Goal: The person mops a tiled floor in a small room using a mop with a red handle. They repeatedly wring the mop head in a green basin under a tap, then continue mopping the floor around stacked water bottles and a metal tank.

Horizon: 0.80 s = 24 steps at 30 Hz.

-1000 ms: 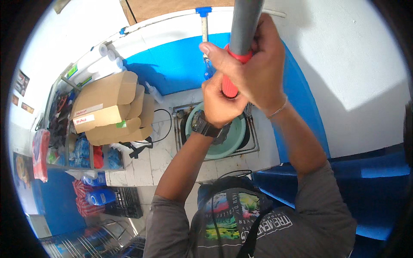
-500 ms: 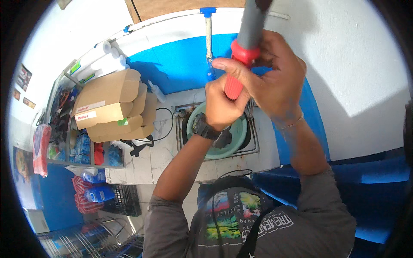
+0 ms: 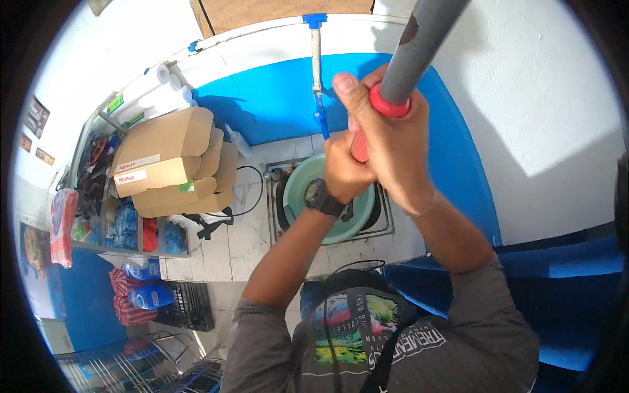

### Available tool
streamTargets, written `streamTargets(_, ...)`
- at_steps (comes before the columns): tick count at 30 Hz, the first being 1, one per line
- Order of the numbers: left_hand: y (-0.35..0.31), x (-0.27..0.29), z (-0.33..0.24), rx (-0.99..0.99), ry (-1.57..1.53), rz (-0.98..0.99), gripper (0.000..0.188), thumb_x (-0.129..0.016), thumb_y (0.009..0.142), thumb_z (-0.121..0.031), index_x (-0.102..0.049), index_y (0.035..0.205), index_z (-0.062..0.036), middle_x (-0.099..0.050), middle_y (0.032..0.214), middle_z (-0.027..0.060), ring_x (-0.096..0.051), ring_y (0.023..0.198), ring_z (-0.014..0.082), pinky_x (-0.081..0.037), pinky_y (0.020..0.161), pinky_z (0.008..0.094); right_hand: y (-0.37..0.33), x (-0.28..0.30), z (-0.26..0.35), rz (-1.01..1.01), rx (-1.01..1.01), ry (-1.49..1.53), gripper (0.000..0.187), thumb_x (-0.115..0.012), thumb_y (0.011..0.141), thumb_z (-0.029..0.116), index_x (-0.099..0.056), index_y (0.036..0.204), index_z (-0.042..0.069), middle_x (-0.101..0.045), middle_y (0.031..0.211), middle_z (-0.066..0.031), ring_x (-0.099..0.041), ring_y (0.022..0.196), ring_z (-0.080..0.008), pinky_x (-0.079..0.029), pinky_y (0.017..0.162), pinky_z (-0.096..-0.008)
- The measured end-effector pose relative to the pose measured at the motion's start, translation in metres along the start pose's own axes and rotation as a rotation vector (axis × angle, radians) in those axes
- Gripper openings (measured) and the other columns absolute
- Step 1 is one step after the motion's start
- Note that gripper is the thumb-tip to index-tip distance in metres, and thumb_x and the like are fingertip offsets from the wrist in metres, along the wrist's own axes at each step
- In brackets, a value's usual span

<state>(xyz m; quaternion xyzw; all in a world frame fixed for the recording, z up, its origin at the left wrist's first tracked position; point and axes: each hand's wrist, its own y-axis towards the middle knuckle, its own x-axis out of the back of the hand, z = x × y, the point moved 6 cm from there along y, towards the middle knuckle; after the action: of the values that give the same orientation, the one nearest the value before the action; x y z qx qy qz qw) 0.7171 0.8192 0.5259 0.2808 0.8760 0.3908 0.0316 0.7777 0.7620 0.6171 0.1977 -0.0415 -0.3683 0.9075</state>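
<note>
A grey pole [image 3: 422, 56] with a worn dark patch rises toward the upper right. At its lower end is a red collar [image 3: 390, 103] with a ribbed red grip [image 3: 360, 147] below it. My right hand [image 3: 400, 144] is wrapped round the pole at the collar, its thumb stretched along the side. Just below, my left hand [image 3: 347, 171] is closed round the ribbed grip, a dark watch on its wrist. Both hands are over a pale green basin [image 3: 298, 175] set in a metal-framed recess in the white counter. The pole's far end is out of view.
Flattened cardboard boxes [image 3: 157, 150] are piled on the left, beside white rolls [image 3: 147, 82] and a shelf of packages [image 3: 124, 226]. A clear bottle [image 3: 237, 139] leans on the blue wall near a pipe [image 3: 317, 62]. Below sits a black crate [image 3: 193, 306]. Blue cloth [image 3: 563, 281] is at right.
The pole has tilted further right, showing more of its shaft. My right hand has come down and left, closing round the collar beside my left hand, which has shifted slightly.
</note>
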Motion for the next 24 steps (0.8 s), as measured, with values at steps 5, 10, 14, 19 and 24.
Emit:
streamTargets(5,0.009,-0.002,0.006,0.116,-0.472,0.388,0.022,-0.082,0.085,-0.016,-0.07,0.097,-0.0022,-0.073,0.095,0.0097,-0.069,0.09,0.0217,-0.054,0.082,0.0364,0.018,-0.019,0.024,0.947,0.14,0.525,0.031,-0.085,0.083,0.02,-0.058,0.078,0.006,-0.058,0.069,-0.0004,-0.051,0.055,-0.0068,-0.045,0.057,-0.0234)
streamTargets(10,0.005,-0.003,0.019,0.097,-0.242,0.061,0.022,-0.082,0.081,-0.016,-0.07,0.092,-0.0015,-0.071,0.079,0.0124,-0.07,0.072,0.0224,-0.056,0.071,0.0376,0.03,-0.014,-0.007,0.382,-0.031,0.25,0.032,-0.079,0.09,0.022,-0.058,0.072,0.006,-0.054,0.062,0.0016,-0.047,0.054,-0.0067,-0.041,0.053,-0.0265)
streamTargets(14,-0.017,-0.007,0.027,-0.025,0.051,-0.075,0.025,-0.084,0.076,-0.018,-0.068,0.085,-0.0021,-0.07,0.076,0.0153,-0.07,0.068,0.025,-0.053,0.065,0.0376,-0.003,-0.006,-0.021,-0.211,0.059,-0.07,0.031,-0.078,0.093,0.022,-0.058,0.077,0.006,-0.055,0.062,0.0015,-0.047,0.057,-0.0057,-0.039,0.051,-0.0255)
streamTargets(19,-0.011,-0.002,0.027,0.194,-0.396,0.334,0.012,-0.078,0.085,-0.012,-0.071,0.086,-0.0026,-0.073,0.089,0.0136,-0.071,0.082,0.0222,-0.055,0.074,0.0366,0.007,-0.024,-0.002,0.503,0.044,0.364,0.031,-0.081,0.089,0.017,-0.054,0.076,0.007,-0.054,0.064,0.0009,-0.051,0.057,-0.0084,-0.041,0.053,-0.025)
streamTargets(24,0.017,-0.006,-0.016,-0.09,-0.489,0.58,0.012,-0.076,0.089,-0.013,-0.072,0.093,-0.002,-0.074,0.094,0.0144,-0.071,0.094,0.0222,-0.055,0.082,0.0366,0.014,-0.023,0.041,1.295,-0.059,0.842,0.031,-0.075,0.089,0.009,-0.051,0.07,0.006,-0.047,0.057,0.001,-0.044,0.048,-0.008,-0.035,0.045,-0.0264)
